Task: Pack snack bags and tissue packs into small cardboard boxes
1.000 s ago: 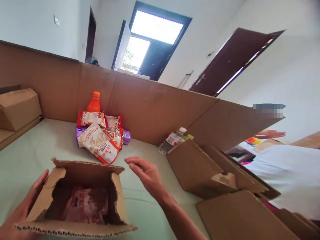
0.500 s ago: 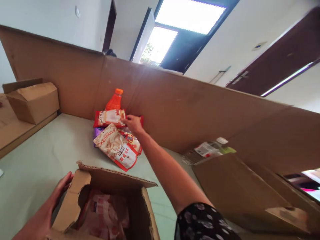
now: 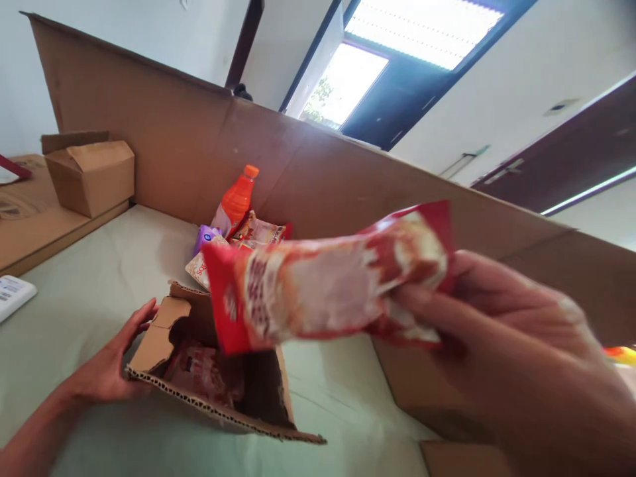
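Observation:
My right hand (image 3: 517,338) pinches one end of a red and white snack packet (image 3: 318,285), held up close to the camera and slightly blurred. The packet hangs in the air above the right part of an open cardboard box (image 3: 161,331). My left hand (image 3: 112,364) grips that box by its left side, some fingers hidden behind the flap. Inside the box lies a reddish clear-wrapped packet (image 3: 203,374). Beyond the box sit an orange drink bottle (image 3: 236,202), a purple packet (image 3: 206,236), a red snack bag (image 3: 261,230) and a partly covered beige pouch (image 3: 199,269).
A tall cardboard wall (image 3: 163,146) runs along the back. A small cardboard box (image 3: 102,172) stands on a cardboard ledge at the left. A white device (image 3: 14,295) lies at the left edge. More cardboard (image 3: 412,377) stands at the right, partly behind my hand.
My right hand has lifted the red and white packet off the pile and brought it back toward the camera. The view has shifted, and the box's near flap now shows.

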`<action>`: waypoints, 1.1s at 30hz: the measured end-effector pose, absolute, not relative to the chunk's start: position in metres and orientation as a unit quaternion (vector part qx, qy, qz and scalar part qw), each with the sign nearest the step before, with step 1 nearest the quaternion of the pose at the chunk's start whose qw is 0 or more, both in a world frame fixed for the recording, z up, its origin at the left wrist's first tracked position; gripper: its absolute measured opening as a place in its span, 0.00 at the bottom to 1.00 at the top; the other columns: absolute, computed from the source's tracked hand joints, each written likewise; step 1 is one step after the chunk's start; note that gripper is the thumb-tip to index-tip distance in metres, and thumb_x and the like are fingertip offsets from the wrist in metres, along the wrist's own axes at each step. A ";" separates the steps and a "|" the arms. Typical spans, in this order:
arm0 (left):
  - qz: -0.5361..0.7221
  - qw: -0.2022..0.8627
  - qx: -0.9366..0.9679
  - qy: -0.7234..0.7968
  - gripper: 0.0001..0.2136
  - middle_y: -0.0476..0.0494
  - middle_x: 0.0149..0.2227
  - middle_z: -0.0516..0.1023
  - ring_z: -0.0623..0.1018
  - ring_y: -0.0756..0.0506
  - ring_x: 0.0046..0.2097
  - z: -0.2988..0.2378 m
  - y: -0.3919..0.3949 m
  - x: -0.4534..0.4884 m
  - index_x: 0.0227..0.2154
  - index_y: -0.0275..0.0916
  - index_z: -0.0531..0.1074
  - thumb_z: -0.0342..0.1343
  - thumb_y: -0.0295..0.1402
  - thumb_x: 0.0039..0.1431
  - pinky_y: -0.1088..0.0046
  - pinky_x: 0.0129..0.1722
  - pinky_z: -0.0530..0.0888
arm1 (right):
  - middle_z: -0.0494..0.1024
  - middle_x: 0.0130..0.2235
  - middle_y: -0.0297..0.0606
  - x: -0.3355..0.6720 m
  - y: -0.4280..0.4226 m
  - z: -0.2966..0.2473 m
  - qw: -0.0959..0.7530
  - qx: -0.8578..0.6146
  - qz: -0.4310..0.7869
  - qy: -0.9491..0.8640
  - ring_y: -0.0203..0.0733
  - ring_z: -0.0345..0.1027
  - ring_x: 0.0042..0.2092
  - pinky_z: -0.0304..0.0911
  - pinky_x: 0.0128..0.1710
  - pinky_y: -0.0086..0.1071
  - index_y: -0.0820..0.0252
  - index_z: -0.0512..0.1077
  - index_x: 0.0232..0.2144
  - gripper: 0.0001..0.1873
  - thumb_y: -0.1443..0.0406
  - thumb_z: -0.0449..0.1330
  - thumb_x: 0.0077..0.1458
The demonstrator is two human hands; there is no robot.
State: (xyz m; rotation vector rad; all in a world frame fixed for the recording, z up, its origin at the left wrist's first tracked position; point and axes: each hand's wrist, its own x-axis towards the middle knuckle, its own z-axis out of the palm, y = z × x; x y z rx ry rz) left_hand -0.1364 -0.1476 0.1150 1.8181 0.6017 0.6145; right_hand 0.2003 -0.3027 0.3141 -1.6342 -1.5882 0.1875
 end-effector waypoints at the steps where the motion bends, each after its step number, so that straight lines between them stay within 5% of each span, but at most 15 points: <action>1: 0.263 0.539 0.760 0.250 0.59 0.32 0.72 0.53 0.62 0.27 0.69 0.114 -0.148 -0.137 0.73 0.46 0.35 0.65 0.60 0.48 0.46 0.64 0.66 | 0.78 0.30 0.37 0.191 -0.306 0.311 0.436 -0.648 0.092 -0.618 0.41 0.71 0.25 0.66 0.20 0.33 0.45 0.75 0.38 0.08 0.51 0.62 0.61; 6: 0.277 0.544 0.751 0.251 0.59 0.31 0.72 0.52 0.61 0.26 0.69 0.109 -0.149 -0.139 0.73 0.45 0.39 0.65 0.61 0.46 0.44 0.64 0.65 | 0.69 0.20 0.33 0.157 -0.296 0.309 0.324 -0.657 0.124 -0.670 0.36 0.58 0.19 0.55 0.15 0.30 0.52 0.71 0.24 0.15 0.54 0.60 0.60; 11: 0.277 0.533 0.762 0.242 0.57 0.28 0.72 0.51 0.60 0.27 0.70 0.107 -0.150 -0.138 0.72 0.43 0.38 0.67 0.56 0.48 0.44 0.65 0.64 | 0.66 0.17 0.29 0.148 -0.280 0.309 0.237 -0.660 0.139 -0.699 0.34 0.54 0.19 0.49 0.16 0.29 0.54 0.66 0.21 0.14 0.61 0.59 0.57; 18: 0.276 0.540 0.764 0.221 0.55 0.30 0.72 0.51 0.60 0.28 0.69 0.112 -0.150 -0.136 0.72 0.43 0.40 0.65 0.55 0.50 0.46 0.65 0.65 | 0.75 0.24 0.31 0.132 -0.273 0.251 0.168 -0.693 0.325 -0.621 0.35 0.65 0.21 0.55 0.20 0.27 0.55 0.69 0.29 0.08 0.65 0.51 0.59; 23: 0.265 0.528 0.778 0.211 0.53 0.29 0.72 0.50 0.58 0.28 0.70 0.115 -0.150 -0.137 0.72 0.42 0.40 0.66 0.51 0.52 0.45 0.67 0.61 | 0.77 0.23 0.36 0.145 -0.296 0.247 -0.020 -0.658 0.051 -0.751 0.39 0.68 0.24 0.49 0.23 0.32 0.55 0.69 0.19 0.10 0.71 0.59 0.50; 26: 0.270 0.525 0.782 0.201 0.50 0.32 0.72 0.49 0.58 0.28 0.70 0.111 -0.148 -0.138 0.71 0.47 0.39 0.66 0.48 0.54 0.44 0.66 0.62 | 0.76 0.24 0.36 0.139 -0.299 0.255 -0.027 -0.641 -0.067 -0.764 0.39 0.66 0.22 0.47 0.22 0.34 0.55 0.71 0.25 0.08 0.71 0.58 0.53; 30: 0.285 0.536 0.774 0.179 0.52 0.34 0.72 0.48 0.60 0.26 0.69 0.106 -0.146 -0.136 0.71 0.52 0.40 0.68 0.50 0.51 0.42 0.65 0.63 | 0.80 0.43 0.45 0.119 -0.282 0.252 -0.040 -0.572 -0.082 -0.815 0.48 0.74 0.41 0.63 0.36 0.36 0.57 0.73 0.41 0.12 0.73 0.57 0.56; 33: 0.287 0.540 0.770 0.179 0.52 0.34 0.72 0.51 0.61 0.26 0.68 0.104 -0.146 -0.135 0.71 0.53 0.41 0.68 0.51 0.51 0.42 0.65 0.63 | 0.80 0.42 0.50 0.108 -0.266 0.245 -0.160 -0.569 -0.029 -0.806 0.52 0.75 0.42 0.65 0.39 0.41 0.64 0.74 0.44 0.14 0.73 0.58 0.55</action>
